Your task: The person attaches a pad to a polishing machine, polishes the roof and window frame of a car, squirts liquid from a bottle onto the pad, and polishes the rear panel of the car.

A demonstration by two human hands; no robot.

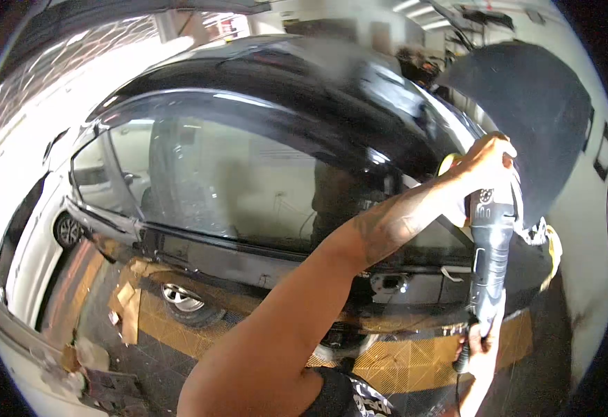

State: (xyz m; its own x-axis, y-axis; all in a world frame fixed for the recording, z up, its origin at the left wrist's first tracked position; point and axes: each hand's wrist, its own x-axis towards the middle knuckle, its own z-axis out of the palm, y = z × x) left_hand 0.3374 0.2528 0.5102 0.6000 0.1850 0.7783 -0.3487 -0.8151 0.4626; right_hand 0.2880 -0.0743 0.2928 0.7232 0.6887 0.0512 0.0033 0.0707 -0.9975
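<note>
With my left hand (488,158) curled over the polisher (490,260) and my right hand (481,339) closed round its near end, I'm seemingly working beside the black car (283,76), at right, which calls for steady two-handed control.

two hands: left hand (490,154) between two and three o'clock, right hand (483,342) at four; one power tool (490,258) just past three; two cars: one black car (276,187) central, one white car (33,254) at nine, showing one wheel (68,230).
</note>
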